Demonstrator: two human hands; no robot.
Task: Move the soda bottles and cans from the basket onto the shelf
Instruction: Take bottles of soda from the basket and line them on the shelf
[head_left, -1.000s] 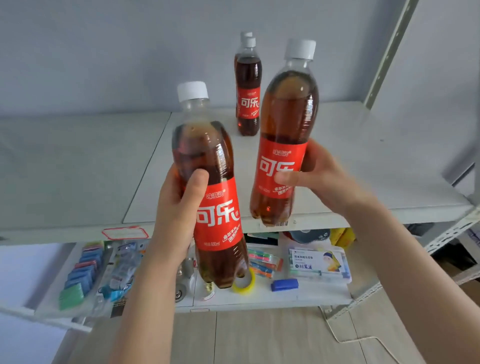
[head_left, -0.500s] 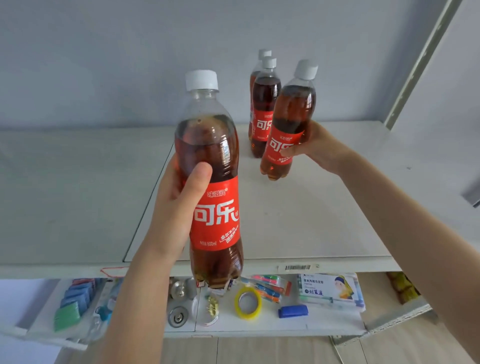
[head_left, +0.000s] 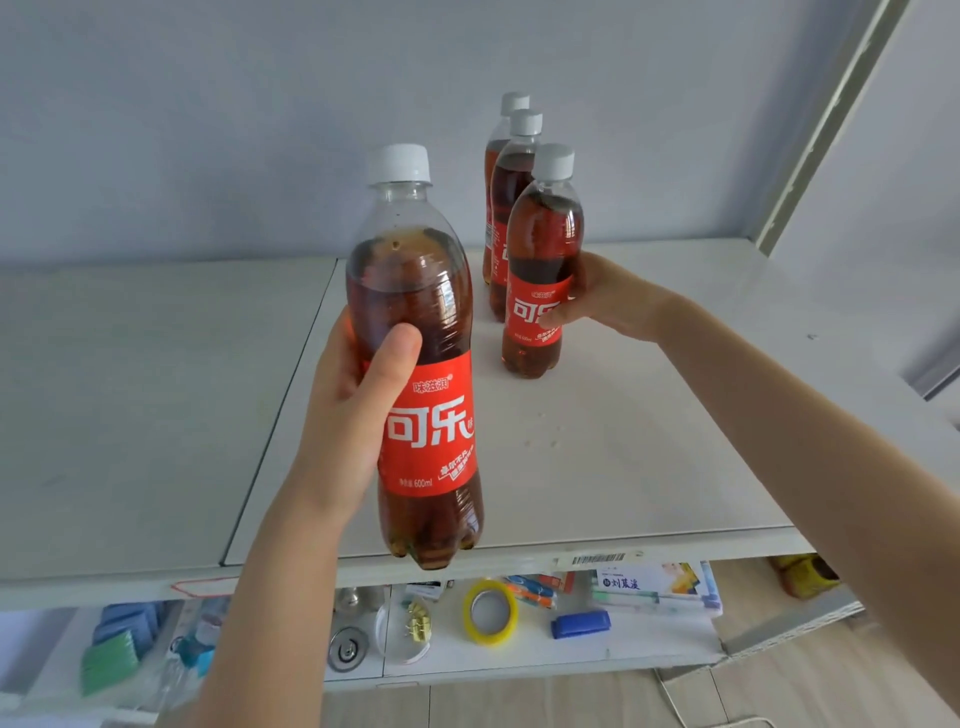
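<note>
- head view: the left hand (head_left: 343, 431) is wrapped around a cola bottle (head_left: 421, 364), upright in the air above the shelf's (head_left: 623, 467) front edge.
- the right hand (head_left: 605, 299) is closed on a second bottle (head_left: 540, 270), its base on the shelf.
- two more bottles (head_left: 511, 171) stand just behind it, near the wall.

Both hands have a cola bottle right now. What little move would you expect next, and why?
Probably the right hand lets go: its bottle seems to stand upright on the shelf, in line with the two bottles behind. The left hand holds its bottle near the front edge, not yet placed.
</note>
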